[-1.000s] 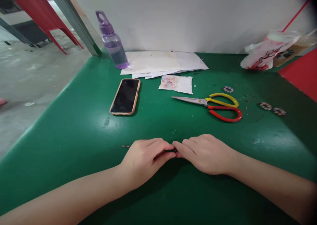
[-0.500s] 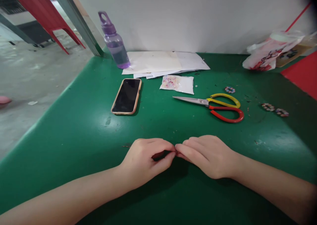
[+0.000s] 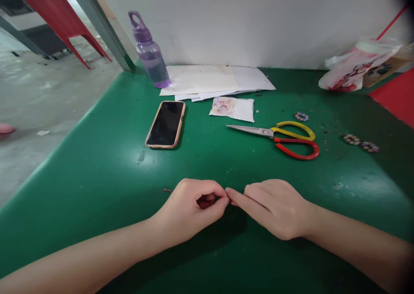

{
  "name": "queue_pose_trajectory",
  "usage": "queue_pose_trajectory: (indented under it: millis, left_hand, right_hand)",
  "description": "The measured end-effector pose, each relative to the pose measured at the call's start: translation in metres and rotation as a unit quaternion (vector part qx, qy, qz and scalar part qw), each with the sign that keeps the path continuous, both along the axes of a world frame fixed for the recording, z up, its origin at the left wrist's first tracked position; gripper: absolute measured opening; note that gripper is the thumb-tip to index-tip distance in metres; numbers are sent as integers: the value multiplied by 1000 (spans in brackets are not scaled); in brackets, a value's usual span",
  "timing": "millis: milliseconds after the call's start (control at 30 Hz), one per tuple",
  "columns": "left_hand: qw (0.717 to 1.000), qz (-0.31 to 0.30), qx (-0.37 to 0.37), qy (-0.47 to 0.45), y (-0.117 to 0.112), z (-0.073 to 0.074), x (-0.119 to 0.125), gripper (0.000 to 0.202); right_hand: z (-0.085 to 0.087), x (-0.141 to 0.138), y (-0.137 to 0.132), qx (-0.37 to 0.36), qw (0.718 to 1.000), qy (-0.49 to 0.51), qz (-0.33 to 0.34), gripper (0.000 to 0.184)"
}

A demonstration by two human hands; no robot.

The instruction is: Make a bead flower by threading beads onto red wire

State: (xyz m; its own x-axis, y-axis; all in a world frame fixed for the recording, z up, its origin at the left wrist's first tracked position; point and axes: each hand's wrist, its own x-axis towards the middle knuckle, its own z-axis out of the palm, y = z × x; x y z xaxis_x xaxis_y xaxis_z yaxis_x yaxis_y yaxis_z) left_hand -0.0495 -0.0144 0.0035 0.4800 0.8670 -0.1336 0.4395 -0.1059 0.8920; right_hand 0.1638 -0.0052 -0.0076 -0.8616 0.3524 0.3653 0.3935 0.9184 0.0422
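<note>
Near the front of the green table, my left hand [image 3: 196,207] is closed in a pinch, thumb against index finger. My right hand [image 3: 274,205] meets it fingertip to fingertip, its index finger stretched along and the other fingers curled under. Whatever lies between the fingertips is too small and covered to make out. A thin reddish-brown strand [image 3: 167,190] pokes out to the left behind my left hand; whether it runs into the pinch is hidden. Beyond my hands lie scissors [image 3: 267,132] with yellow and red handles, and a small packet of colourful beads [image 3: 224,107].
A phone [image 3: 166,124] lies on the green table [image 3: 106,169], left of the scissors. Behind it stand a purple water bottle [image 3: 152,59] and white papers [image 3: 207,80]. Beaded rings [image 3: 301,117] lie at the right, with a bagged drink cup [image 3: 355,67] farther back.
My right hand's knuckles have shifted slightly right and its index finger is straighter, still meeting my left fingertips. My left hand keeps its pinch. The table things stay in place.
</note>
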Motion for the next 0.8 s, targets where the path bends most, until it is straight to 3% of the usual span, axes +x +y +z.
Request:
queue_pose_trajectory:
  millis: [500,667,800]
  left_hand:
    - [1000,-2,9,16,-3,-2,1,19]
    - [997,-14,72,38,-5,0,0,17]
    - [998,-14,46,46,-2,1,-1,18]
  right_hand:
    - [-2,-3,-4,8,998,-62,-21,32]
    - [1,-6,-4,-29,998,-61,-6,29]
    - [3,-6,-1,-55,997,-48,-24,25]
